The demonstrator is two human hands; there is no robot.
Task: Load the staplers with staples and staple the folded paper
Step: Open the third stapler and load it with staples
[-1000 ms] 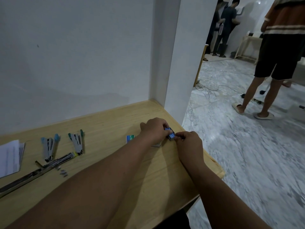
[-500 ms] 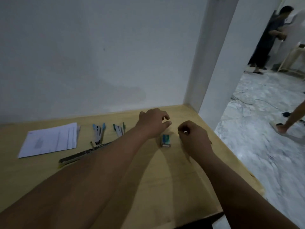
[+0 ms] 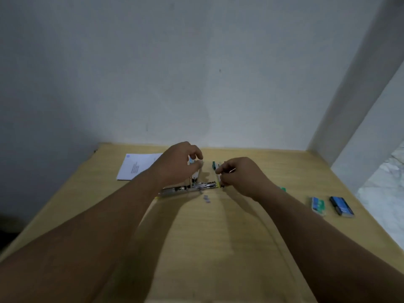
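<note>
My left hand (image 3: 178,166) reaches to the back of the wooden table (image 3: 218,248), its thumb and fingers closed on the top of an opened blue stapler (image 3: 192,161). My right hand (image 3: 239,174) is pinched on a thin strip of staples (image 3: 231,170) just right of an opened green stapler (image 3: 215,166). A long chrome stapler (image 3: 192,187) lies flat in front of both hands. Loose staple pieces (image 3: 206,199) lie before it. The folded white paper (image 3: 136,166) rests at the back left, partly behind my left forearm.
Two staple boxes, one teal (image 3: 318,206) and one dark blue (image 3: 341,208), lie near the table's right edge, with a small green piece (image 3: 283,188) beside my right wrist. A white wall stands close behind the table, and a pillar (image 3: 358,119) at the right.
The view swung left from the table's right end. Both hands left the staple boxes and moved left to the staplers; my right hand carried the pinched strip along.
</note>
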